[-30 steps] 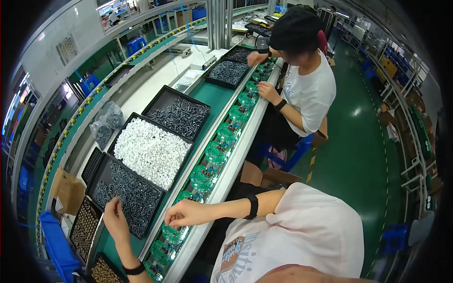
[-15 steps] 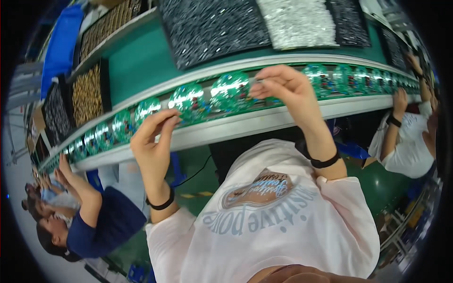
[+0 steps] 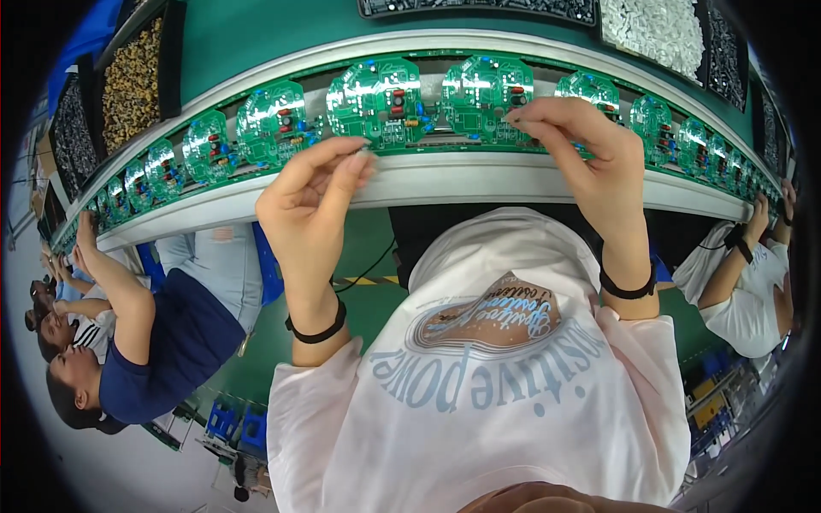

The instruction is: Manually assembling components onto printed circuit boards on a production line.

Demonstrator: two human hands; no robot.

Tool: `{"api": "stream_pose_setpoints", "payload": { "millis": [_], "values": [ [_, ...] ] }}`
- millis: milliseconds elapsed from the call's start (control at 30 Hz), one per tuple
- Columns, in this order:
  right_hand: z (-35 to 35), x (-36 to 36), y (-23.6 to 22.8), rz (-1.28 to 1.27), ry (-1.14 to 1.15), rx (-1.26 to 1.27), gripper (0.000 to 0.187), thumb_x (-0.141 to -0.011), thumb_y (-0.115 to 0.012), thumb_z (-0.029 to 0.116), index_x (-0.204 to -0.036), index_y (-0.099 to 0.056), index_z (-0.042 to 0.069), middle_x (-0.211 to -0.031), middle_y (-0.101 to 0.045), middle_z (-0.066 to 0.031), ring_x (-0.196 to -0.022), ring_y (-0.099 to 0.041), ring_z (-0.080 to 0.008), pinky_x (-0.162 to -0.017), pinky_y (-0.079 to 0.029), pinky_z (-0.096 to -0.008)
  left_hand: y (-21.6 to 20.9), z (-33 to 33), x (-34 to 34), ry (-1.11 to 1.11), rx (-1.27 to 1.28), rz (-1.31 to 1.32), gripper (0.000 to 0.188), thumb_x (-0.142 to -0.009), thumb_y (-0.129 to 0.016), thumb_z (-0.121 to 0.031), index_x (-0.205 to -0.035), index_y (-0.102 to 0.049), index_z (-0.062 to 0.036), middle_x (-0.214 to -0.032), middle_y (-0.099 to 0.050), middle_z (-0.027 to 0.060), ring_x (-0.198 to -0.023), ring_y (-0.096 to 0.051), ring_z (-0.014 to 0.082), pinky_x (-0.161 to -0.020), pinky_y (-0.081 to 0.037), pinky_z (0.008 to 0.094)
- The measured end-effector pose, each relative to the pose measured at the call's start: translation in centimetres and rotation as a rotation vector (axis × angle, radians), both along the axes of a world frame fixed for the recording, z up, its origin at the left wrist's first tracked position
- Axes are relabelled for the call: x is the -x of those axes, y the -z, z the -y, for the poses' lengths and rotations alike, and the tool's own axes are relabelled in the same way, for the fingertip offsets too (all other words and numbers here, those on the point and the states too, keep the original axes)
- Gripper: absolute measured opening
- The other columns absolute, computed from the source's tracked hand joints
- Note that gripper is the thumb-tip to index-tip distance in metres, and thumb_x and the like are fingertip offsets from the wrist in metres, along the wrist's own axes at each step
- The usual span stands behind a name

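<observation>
The left hand (image 3: 310, 198) pinches its fingertips together at the near edge of a round green circuit board (image 3: 379, 101) on the conveyor rail (image 3: 445, 178). The right hand (image 3: 588, 150) has its fingers curled, pressing on the next circuit board (image 3: 484, 85) along the rail.

Boards (image 3: 377, 101) in a row along the conveyor rail (image 3: 445, 178), left to right. Left hand (image 3: 310, 209) just before one board, right hand (image 3: 586, 154) on the next board (image 3: 484, 90) to the right. Parts trays (image 3: 131, 81) behind the row. Co-workers (image 3: 162, 329) seated at both sides.
</observation>
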State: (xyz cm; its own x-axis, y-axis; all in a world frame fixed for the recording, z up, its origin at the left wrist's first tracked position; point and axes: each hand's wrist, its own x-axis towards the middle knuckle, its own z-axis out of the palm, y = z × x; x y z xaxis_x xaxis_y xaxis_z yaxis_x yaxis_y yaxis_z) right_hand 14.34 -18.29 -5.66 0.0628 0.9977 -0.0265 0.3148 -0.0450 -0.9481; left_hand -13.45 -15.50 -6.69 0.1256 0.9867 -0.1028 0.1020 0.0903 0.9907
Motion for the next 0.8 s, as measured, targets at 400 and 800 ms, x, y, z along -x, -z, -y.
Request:
{"api": "stream_pose_setpoints", "payload": {
  "millis": [400, 800],
  "values": [
    [-0.2, -0.6, 2.0, 0.595, -0.213, -0.299, 0.020, -0.076, -0.079, 0.004, -0.095, -0.077, 0.009, -0.092, -0.057, -0.0064, -0.088, -0.057, -0.0257, -0.079, -0.044, -0.0361, 0.4, 0.0, -0.6, 0.070, -0.029, 0.016, 0.018, -0.097, -0.068, 0.004, -0.114, -0.070, 0.0081, -0.101, -0.075, 0.0149, -0.089, -0.073, 0.0175, -0.079, -0.059, 0.0260],
    [-0.6, -0.5, 1.8, 0.590, -0.242, -0.329, 0.018, -0.077, -0.077, 0.003, -0.094, -0.075, 0.007, -0.092, -0.059, -0.0065, -0.088, -0.058, -0.0264, -0.080, -0.044, -0.0363, 0.6, -0.6, -0.6, 0.134, 0.086, 0.161, 0.021, -0.097, -0.068, 0.003, -0.116, -0.069, 0.0096, -0.102, -0.076, 0.0170, -0.089, -0.074, 0.0192, -0.079, -0.060, 0.0276]
  ]
}}
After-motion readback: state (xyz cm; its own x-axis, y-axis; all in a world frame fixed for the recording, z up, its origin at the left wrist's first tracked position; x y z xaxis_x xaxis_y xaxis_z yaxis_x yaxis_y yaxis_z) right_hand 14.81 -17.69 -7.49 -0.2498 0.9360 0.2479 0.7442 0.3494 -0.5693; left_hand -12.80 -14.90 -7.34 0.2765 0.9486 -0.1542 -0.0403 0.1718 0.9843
